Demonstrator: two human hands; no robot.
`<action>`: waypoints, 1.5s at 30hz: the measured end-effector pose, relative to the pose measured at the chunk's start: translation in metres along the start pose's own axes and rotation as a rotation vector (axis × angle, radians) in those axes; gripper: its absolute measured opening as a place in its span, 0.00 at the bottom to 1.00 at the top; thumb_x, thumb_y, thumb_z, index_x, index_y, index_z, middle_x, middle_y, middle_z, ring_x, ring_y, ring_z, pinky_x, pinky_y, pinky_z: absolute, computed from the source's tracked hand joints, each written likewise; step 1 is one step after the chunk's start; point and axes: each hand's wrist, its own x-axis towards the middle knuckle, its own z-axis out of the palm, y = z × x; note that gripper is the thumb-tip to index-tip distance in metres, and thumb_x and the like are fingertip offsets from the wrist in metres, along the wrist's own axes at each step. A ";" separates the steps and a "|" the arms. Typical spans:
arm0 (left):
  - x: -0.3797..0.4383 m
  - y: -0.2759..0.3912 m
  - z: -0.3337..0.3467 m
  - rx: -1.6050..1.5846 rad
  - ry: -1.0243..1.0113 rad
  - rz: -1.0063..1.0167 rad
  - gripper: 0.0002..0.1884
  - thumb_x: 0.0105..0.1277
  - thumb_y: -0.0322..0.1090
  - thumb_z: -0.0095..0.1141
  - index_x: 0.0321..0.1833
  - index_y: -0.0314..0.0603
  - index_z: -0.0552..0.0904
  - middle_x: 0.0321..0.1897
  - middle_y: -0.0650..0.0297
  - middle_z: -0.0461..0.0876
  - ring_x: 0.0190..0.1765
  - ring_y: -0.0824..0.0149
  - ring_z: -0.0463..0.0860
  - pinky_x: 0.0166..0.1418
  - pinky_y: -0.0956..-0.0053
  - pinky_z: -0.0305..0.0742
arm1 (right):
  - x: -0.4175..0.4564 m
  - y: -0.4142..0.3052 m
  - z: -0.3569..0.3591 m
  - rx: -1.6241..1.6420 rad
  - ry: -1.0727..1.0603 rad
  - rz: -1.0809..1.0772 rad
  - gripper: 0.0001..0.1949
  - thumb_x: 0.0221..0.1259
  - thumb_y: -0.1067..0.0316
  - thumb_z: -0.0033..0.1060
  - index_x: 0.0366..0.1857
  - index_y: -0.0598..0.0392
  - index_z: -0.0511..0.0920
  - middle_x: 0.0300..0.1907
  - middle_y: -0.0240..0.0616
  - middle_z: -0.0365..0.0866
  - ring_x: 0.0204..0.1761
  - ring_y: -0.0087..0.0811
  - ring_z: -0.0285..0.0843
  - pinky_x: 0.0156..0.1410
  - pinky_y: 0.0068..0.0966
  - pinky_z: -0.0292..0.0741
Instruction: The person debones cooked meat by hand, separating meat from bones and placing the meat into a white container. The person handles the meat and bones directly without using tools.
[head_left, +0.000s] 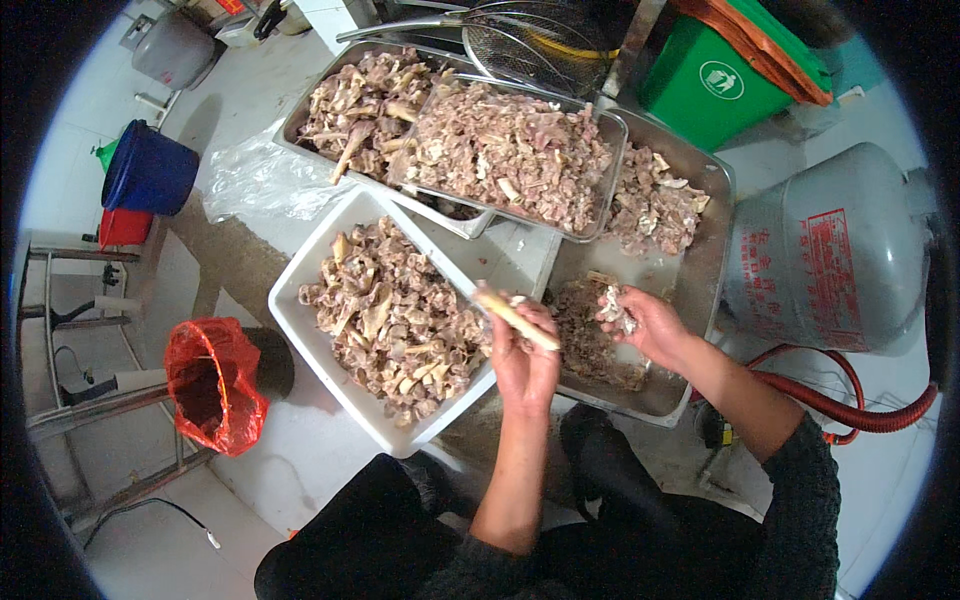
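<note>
My left hand (527, 367) grips a long pale bone (517, 319) above the right rim of a white plastic tub (300, 259). Bones (397, 322) with scraps on them are heaped inside that tub. In my right hand (656, 326) there is a small whitish shred of meat (616, 309), pinched between the fingertips. It is over a steel tray (660, 401), where darker crumbly meat bits (592, 337) lie near the front. Paler picked meat (652, 202) fills the far end of the same steel tray.
A clear tray of meat pieces (517, 150) overlaps another steel tray of meaty bones (367, 97). Behind rests a wire strainer (540, 45). A gas cylinder (825, 255) and a green bin (712, 82) stand right. Left are a red-bagged bin (255, 420) and a blue bucket (150, 169).
</note>
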 end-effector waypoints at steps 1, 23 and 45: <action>0.001 0.009 0.006 -0.063 -0.089 0.000 0.14 0.79 0.35 0.61 0.62 0.42 0.86 0.52 0.56 0.82 0.55 0.63 0.82 0.64 0.67 0.84 | 0.001 0.001 0.001 -0.006 -0.002 0.002 0.14 0.79 0.59 0.50 0.56 0.53 0.81 0.47 0.39 0.88 0.44 0.29 0.85 0.47 0.30 0.78; -0.004 0.029 0.078 0.029 -0.100 0.195 0.20 0.81 0.40 0.59 0.69 0.37 0.80 0.56 0.51 0.85 0.61 0.57 0.84 0.70 0.60 0.82 | -0.006 0.002 0.010 -0.080 0.005 0.047 0.13 0.77 0.64 0.54 0.56 0.57 0.81 0.50 0.43 0.88 0.46 0.31 0.87 0.49 0.29 0.81; -0.005 -0.036 0.053 0.641 -0.003 -0.043 0.32 0.86 0.48 0.40 0.84 0.34 0.64 0.84 0.46 0.64 0.85 0.52 0.64 0.86 0.54 0.62 | -0.036 -0.043 0.089 -0.776 -0.045 -0.622 0.18 0.60 0.68 0.77 0.50 0.63 0.82 0.41 0.42 0.83 0.43 0.31 0.83 0.50 0.34 0.80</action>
